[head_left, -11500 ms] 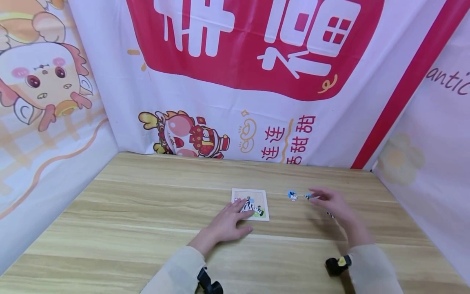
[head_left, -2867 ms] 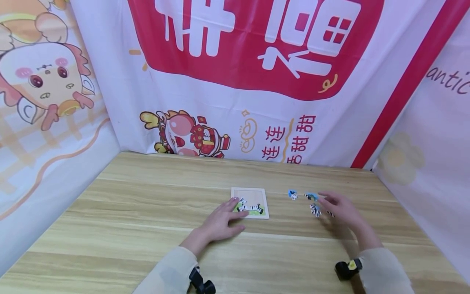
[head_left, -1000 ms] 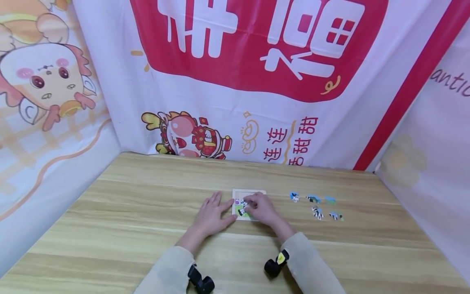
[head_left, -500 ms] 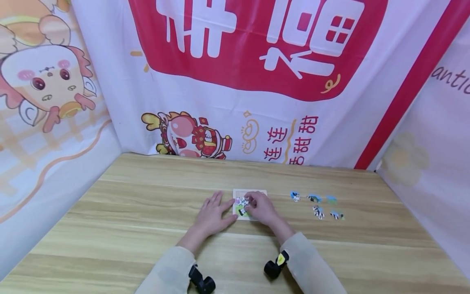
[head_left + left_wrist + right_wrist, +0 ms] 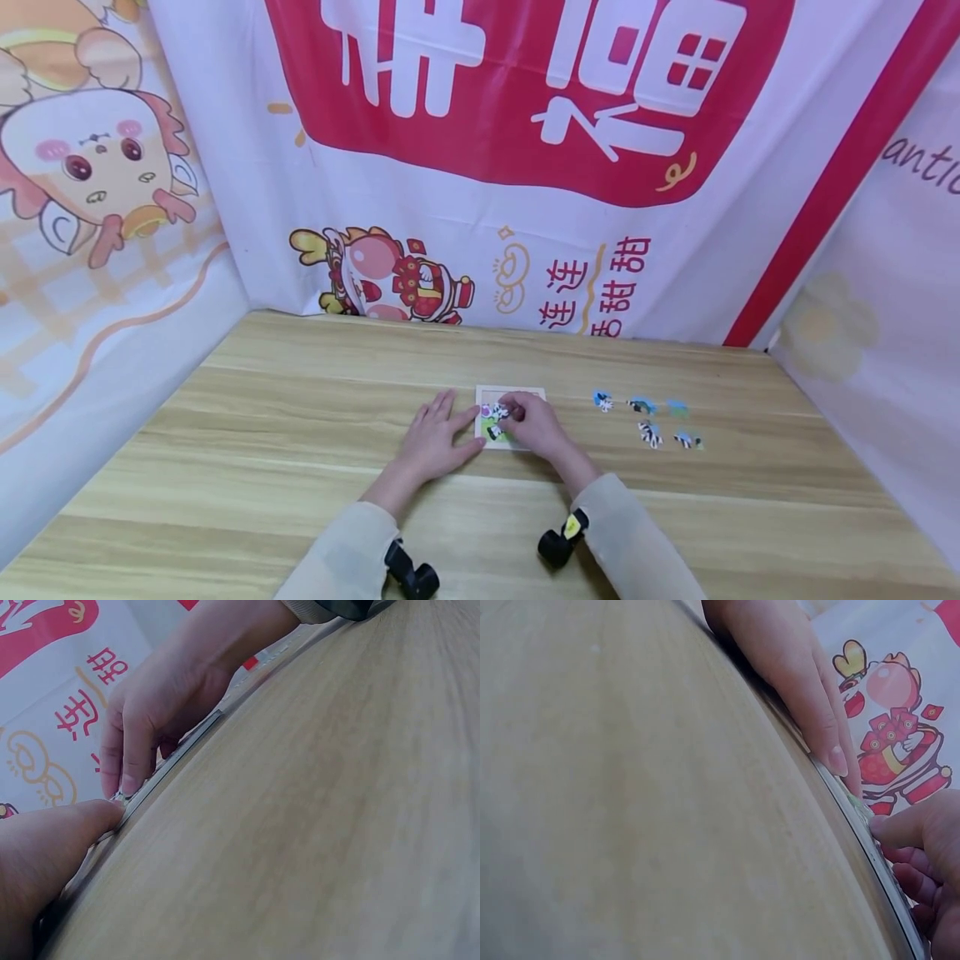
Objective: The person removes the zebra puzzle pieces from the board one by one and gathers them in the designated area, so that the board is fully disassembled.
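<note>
A pale square puzzle tray (image 5: 510,388) lies on the table, with zebra-patterned puzzle pieces (image 5: 495,431) on green in its left part. My left hand (image 5: 431,437) lies flat with fingers spread, the thumb and index finger touching the tray's left edge. Over the tray, my right hand (image 5: 536,425) has curled fingers, and thumb and fingertips pinch a black-and-white puzzle piece (image 5: 498,411). That hand hides the right part of the tray. Both wrist views look low across the table; there the left thumb (image 5: 101,816) and right thumb (image 5: 900,825) meet the tray's edge.
Several loose puzzle pieces lie right of the tray in two rough rows, among them a blue-and-white one (image 5: 602,401) and a striped one (image 5: 650,433). A printed cloth (image 5: 450,192) hangs behind the wooden table (image 5: 300,400), with more cloth at both sides.
My right hand has come left from the loose pieces to the tray. My left hand has slid off the tray's face to its left edge. More pieces lie at the right than before.
</note>
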Tool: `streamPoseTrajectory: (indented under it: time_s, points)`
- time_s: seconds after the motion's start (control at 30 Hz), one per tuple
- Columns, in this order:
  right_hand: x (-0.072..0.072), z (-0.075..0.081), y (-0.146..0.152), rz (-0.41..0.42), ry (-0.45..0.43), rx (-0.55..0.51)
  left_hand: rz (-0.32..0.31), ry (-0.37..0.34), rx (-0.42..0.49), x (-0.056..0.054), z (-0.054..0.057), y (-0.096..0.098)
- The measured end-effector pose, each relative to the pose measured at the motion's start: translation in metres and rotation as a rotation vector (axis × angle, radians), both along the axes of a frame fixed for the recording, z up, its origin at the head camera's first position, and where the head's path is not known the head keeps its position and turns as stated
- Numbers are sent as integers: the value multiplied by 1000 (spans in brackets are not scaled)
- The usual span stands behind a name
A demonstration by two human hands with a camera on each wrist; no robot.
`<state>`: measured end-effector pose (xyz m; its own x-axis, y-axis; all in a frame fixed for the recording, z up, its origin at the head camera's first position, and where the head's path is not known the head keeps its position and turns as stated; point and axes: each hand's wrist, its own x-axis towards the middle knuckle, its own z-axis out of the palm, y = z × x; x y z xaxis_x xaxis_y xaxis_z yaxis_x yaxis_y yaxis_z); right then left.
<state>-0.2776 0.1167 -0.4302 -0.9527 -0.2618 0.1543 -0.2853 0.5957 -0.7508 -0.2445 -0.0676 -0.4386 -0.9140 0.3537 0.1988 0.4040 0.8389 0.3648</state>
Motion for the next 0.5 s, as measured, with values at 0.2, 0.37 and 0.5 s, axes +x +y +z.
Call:
streamPoseTrajectory:
  time_s: [0.2,0.37,0.5]
  points:
    - [-1,-1,0,-9,8,5,-3,-3,-2,-1,-1,0]
    - [0,1,1,-3,3,-26,-3,-2,-5,-1,-1,0]
    - [1,8,3,-10,-19,-87,1,2,-8,0,-2,-1]
